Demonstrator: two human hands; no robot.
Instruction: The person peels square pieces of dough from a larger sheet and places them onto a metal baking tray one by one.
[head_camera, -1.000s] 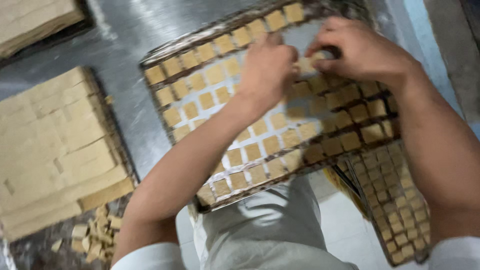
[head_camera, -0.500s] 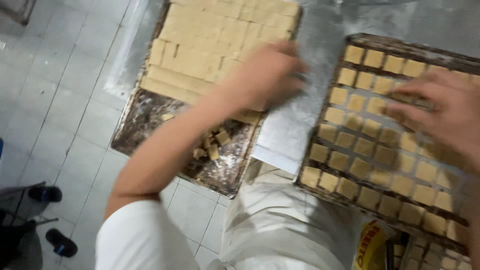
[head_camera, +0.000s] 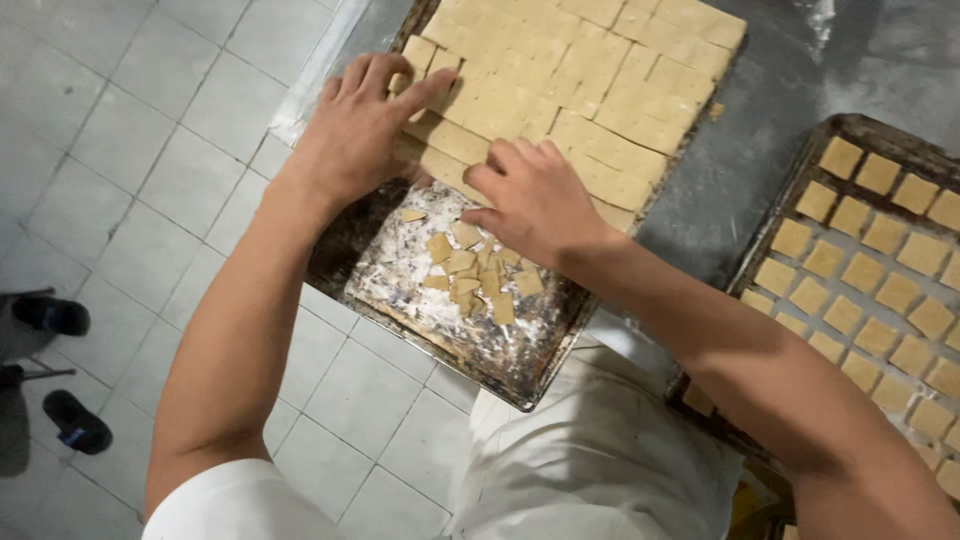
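Observation:
A floured metal tray (head_camera: 470, 350) carries a pale dough sheet (head_camera: 590, 70) scored into squares. My left hand (head_camera: 360, 125) lies on the sheet's near left corner, fingers spread over the cut pieces. My right hand (head_camera: 535, 200) rests beside it on the sheet's near edge, fingers curled onto the dough. I cannot tell whether either hand grips a piece. Loose dough scraps (head_camera: 475, 270) lie on the bare floured part of the tray just below my right hand.
A second dark tray (head_camera: 800, 170) at the right holds several spaced dough squares (head_camera: 870, 260). Both trays sit on a steel table (head_camera: 740, 130). Grey tiled floor (head_camera: 130, 170) lies to the left, with a pair of dark sandals (head_camera: 60, 370) on it.
My view has swung left from the tray of spaced squares to the dough-sheet tray. Both hands left the spaced squares and now rest on the dough sheet's near edge.

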